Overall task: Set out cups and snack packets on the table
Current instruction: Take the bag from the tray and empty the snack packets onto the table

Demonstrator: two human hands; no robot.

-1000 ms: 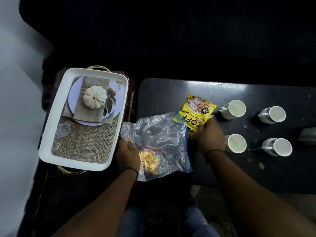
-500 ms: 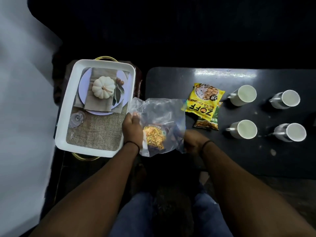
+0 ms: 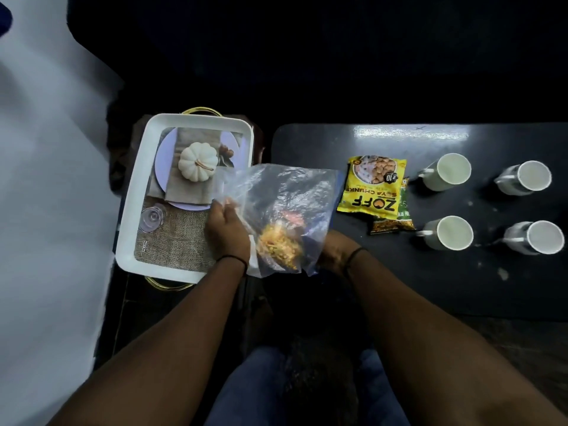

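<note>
My left hand (image 3: pixel 226 230) grips the left edge of a clear plastic bag (image 3: pixel 289 192) over the dark table's left end. An orange-yellow snack packet (image 3: pixel 278 249) shows through the bag. My right hand (image 3: pixel 333 252) is at the bag's lower right, partly hidden behind the plastic, so its grip is unclear. A yellow snack packet (image 3: pixel 373 186) lies on the table (image 3: pixel 307 142), overlapping a green one (image 3: pixel 393 222). Several white cups stand to the right, among them the nearest cup (image 3: pixel 450 236) and one behind it (image 3: pixel 448 172).
A white tray (image 3: pixel 132 216) sits left of the table, holding a burlap mat, a plate with a small white pumpkin (image 3: pixel 198 161) and a clear glass (image 3: pixel 150 218). A pale wall fills the left side. My knees are below the table's front edge.
The right hand left the yellow packet on the table and went back to the bag's lower right. The left hand lifted and turned the bag slightly.
</note>
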